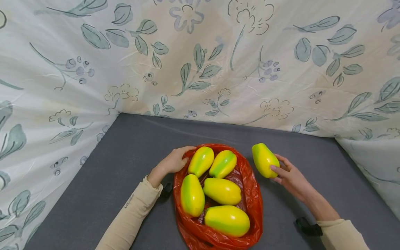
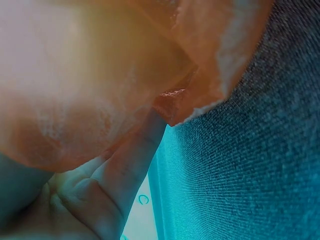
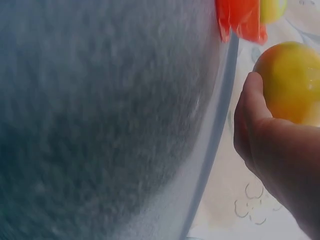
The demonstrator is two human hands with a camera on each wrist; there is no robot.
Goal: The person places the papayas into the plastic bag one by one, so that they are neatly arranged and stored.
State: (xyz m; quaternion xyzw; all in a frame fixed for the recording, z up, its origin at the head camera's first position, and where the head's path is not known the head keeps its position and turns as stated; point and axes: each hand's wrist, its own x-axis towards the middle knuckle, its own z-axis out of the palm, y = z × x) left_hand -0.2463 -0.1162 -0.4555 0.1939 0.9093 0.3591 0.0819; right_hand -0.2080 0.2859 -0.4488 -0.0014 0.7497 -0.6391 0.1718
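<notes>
A red plastic bag sits with its mouth wide on the dark grey surface, several yellow-green papayas lying inside it. At the bag's upper left rim, my left hand holds the plastic; some of its fingertips are hidden by the rim. The left wrist view has the bag close up against the fingers. To the right of the bag, my right hand grips another papaya between thumb and fingers, apart from the bag. In the right wrist view that papaya appears raised off the surface.
Dark grey cloth covers the surface under the bag. Floral curtains stand behind it and along both sides. A black band is at the right wrist, and a dark strap is by the left one.
</notes>
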